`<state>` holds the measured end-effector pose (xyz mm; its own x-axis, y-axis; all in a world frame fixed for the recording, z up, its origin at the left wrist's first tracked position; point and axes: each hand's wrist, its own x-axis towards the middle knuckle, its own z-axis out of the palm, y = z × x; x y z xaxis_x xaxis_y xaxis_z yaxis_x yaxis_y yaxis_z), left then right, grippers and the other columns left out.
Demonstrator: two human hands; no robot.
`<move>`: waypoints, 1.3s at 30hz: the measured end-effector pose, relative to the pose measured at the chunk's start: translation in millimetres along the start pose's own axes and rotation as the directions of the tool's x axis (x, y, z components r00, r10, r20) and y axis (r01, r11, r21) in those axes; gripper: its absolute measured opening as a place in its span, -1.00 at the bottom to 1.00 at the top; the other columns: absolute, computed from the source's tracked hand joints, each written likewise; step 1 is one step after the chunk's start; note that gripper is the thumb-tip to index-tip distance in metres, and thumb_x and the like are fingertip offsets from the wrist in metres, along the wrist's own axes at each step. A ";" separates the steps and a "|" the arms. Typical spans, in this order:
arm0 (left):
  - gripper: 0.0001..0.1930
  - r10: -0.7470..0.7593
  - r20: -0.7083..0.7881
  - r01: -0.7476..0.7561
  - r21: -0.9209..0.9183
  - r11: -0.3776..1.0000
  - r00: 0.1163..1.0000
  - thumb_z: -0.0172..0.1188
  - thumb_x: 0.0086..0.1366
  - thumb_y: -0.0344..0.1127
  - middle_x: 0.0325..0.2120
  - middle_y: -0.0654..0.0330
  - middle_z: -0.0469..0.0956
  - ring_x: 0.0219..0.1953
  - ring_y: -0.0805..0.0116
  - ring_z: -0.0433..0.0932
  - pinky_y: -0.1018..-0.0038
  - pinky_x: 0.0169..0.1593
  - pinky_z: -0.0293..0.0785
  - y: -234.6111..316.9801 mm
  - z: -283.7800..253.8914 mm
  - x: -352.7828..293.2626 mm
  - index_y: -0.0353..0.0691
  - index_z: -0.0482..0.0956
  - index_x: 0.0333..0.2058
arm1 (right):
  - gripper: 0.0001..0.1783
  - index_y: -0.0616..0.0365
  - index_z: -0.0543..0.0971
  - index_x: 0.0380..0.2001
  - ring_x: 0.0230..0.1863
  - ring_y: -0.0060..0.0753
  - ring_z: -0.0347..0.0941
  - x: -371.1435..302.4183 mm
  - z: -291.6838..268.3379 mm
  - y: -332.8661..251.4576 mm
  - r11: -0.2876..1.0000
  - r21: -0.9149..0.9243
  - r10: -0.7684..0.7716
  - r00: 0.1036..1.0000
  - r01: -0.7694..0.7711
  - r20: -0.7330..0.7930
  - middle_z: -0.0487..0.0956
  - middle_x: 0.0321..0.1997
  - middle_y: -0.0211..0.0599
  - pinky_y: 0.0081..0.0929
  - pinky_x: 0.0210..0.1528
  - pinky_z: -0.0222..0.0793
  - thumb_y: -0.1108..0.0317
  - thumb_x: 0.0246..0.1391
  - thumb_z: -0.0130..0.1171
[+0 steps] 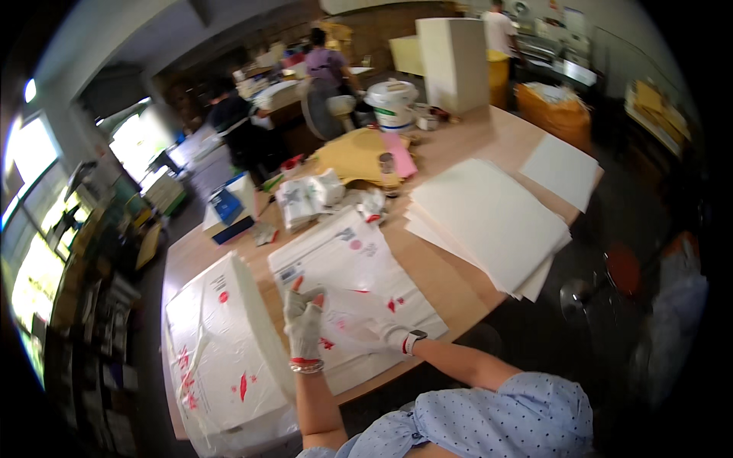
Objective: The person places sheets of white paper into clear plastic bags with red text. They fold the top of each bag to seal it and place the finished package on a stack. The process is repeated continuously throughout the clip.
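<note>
A white plastic bag [359,263] with red print lies flat on the wooden table in front of me. My left hand [304,324], in a white knit glove with bare fingertips, is raised at the bag's left side and pinches its thin film. From there the translucent film stretches toward my right hand [393,333], also gloved, at the bag's near right part. That hand's fingers are blurred against the white plastic, so their grip is unclear. Left of my left hand stands a thick white stack wrapped in printed plastic [221,336].
White sheets [489,217] are piled at the right, with another sheet [561,169] beyond. Farther back are crumpled plastic bags [305,200], a blue-and-white box [229,206], yellow paper [355,156], a white bucket [392,105] and a tall white block [454,65]. Several people work in the background.
</note>
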<state>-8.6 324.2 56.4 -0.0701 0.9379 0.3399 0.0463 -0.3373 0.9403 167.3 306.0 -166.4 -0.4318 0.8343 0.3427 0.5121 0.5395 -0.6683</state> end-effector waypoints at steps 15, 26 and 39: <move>-0.60 0.394 0.038 -0.359 0.495 0.791 0.918 0.10 0.02 -0.65 -0.26 0.10 0.49 -0.17 0.31 0.47 0.43 -0.07 0.39 36.6 45.7 -108.5 -0.33 0.39 -0.10 | 0.09 0.13 0.19 0.18 0.06 -0.08 0.36 -162.1 -333.2 99.6 0.741 -0.394 0.591 0.807 -0.543 -0.002 0.44 0.05 -0.06 -0.33 0.08 0.27 -0.18 -0.41 0.35; -0.70 -0.486 0.670 0.817 -0.353 0.456 0.561 -0.02 0.30 -0.27 -0.14 0.14 0.47 0.01 0.35 0.41 0.35 0.02 0.37 -60.8 224.5 -152.6 -0.30 0.38 -0.06 | -0.66 0.08 0.53 -0.33 -0.38 -0.19 0.46 -153.5 -284.3 61.7 0.879 -0.385 0.202 0.951 -0.282 -0.235 0.52 -0.44 -0.18 -0.32 -0.37 0.39 0.04 0.04 0.01; -0.59 -0.281 0.769 -0.087 0.399 0.913 0.574 0.08 0.11 -0.30 -0.32 0.02 0.47 -0.27 0.13 0.50 0.32 -0.16 0.44 -1.8 146.0 -126.9 -0.26 0.37 -0.03 | -0.51 0.17 0.37 0.03 -0.04 -0.20 0.43 -249.3 -227.8 1.3 0.920 0.014 0.382 0.891 -0.391 -0.245 0.48 -0.03 -0.08 -0.42 0.01 0.33 0.17 0.06 0.08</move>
<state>145.7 217.7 8.7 0.7134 0.6956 -0.0848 0.4458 -0.3571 0.8208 444.8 124.5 -102.3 -0.0072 0.9774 0.2113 0.6299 0.1686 -0.7582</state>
